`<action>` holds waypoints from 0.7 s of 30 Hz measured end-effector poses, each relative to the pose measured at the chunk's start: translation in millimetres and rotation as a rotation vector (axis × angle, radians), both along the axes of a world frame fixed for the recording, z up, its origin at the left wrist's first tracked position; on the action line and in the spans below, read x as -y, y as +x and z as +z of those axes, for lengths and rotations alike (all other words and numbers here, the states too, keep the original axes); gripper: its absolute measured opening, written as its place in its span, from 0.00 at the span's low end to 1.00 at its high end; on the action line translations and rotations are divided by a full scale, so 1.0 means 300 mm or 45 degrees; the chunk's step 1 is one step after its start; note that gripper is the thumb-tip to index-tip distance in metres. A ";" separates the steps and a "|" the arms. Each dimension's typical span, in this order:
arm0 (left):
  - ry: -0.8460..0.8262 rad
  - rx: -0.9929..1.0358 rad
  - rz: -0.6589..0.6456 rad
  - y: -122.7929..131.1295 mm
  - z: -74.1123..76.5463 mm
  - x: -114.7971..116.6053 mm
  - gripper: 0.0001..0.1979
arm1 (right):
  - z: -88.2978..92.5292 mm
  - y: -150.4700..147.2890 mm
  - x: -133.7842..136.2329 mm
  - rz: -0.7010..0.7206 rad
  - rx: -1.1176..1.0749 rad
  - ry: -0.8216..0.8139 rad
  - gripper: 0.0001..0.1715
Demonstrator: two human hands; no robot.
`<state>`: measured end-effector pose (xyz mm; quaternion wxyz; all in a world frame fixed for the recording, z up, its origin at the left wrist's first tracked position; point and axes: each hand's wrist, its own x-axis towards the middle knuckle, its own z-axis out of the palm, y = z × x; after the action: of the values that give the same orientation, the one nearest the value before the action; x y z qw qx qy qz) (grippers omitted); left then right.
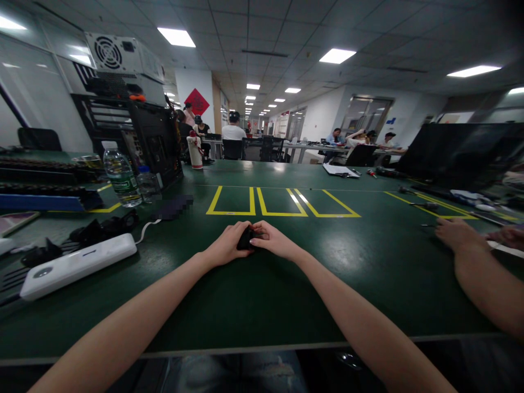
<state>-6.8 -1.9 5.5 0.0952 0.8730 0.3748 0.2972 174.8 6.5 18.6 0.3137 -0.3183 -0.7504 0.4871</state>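
A small black object (244,239) is held between my two hands just above or on the green table (254,305); its kind I cannot make out. My left hand (228,244) wraps round its left side, thumb low and fingers over the top. From the right, the fingertips of my right hand (271,239) press against it, and they hide part of it. Just beyond my hands, yellow tape outlines (282,214) mark the table top.
At left lie a white power strip (82,267), a water bottle (120,177), a smaller bottle (148,185) and an open computer case (151,136). At right, a co-worker's hand (460,234) rests near screwdrivers (426,206) and a dark monitor (462,155). A clipboard (341,171) lies farther back.
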 end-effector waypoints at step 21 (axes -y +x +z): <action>-0.021 0.018 -0.002 0.002 0.001 0.002 0.30 | -0.004 -0.004 0.001 -0.039 0.004 -0.015 0.18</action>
<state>-6.2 -2.5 5.7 0.1053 0.8705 0.3758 0.3000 173.7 6.3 17.3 0.3180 -0.3324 -0.7429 0.4862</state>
